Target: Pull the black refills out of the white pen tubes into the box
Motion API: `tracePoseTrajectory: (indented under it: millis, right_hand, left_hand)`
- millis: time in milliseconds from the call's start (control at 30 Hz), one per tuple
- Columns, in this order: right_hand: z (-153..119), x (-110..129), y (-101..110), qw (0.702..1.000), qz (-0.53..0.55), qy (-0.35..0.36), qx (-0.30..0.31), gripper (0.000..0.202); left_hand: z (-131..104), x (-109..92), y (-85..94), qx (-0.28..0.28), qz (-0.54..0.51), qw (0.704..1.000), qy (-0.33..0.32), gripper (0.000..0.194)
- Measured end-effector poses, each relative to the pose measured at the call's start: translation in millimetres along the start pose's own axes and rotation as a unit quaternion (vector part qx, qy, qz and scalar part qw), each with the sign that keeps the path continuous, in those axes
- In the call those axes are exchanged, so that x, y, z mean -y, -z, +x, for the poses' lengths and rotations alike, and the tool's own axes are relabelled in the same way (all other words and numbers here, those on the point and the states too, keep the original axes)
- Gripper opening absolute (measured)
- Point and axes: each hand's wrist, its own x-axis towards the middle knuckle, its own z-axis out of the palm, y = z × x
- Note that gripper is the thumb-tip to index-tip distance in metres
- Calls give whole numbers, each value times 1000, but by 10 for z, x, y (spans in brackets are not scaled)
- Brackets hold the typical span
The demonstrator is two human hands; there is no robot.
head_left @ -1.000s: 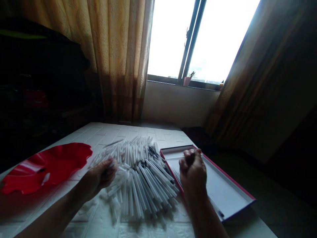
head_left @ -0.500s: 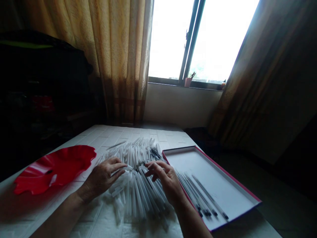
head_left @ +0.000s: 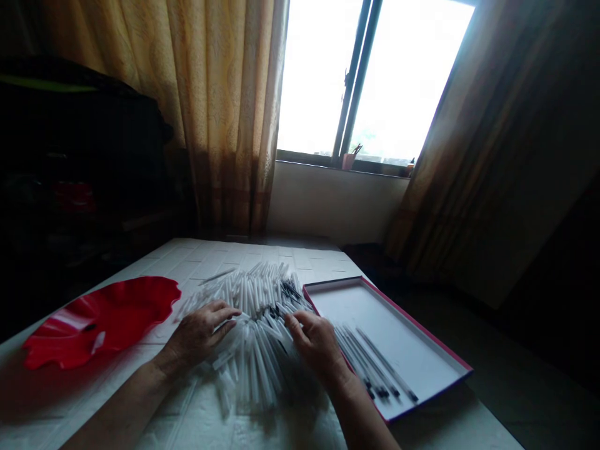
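A large heap of clear and whitish pen tubes lies in the middle of the table, with a few dark-tipped pieces at its right side. My left hand is at the left side of the heap, thumb and fingers closed on a clear tube. On the right of the heap, my right hand has its thumb and fingers pinched together; what lies between them is too blurred to tell. Beside it, a white tray with a red rim holds several slim dark-ended pens.
A red wavy-edged bowl stands at the left on the white brick-patterned table. Beyond the table are curtains and a window. A pink cup with sticks stands on the sill.
The view has shifted slightly. My right hand has turned and its fingers have come together. My left hand stays nearly in place.
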Motion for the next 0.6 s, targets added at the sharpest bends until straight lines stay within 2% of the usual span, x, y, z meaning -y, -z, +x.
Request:
tracePoseTrajectory:
  millis: [367,500,600]
  right_hand:
    - [-414,119,149,991,-102,69,-44,41]
    - [-491,118,430,990,-129,43,-26,34]
    - [-427,56,813,980,-192,-40,-18,29]
  left_hand:
    - [16,-34,0,-29,0,1000,9,38]
    - [24,-23,-3,-46,-11,999,-2,39]
    - [28,-13,-6,-63,-12,998,-4,42]
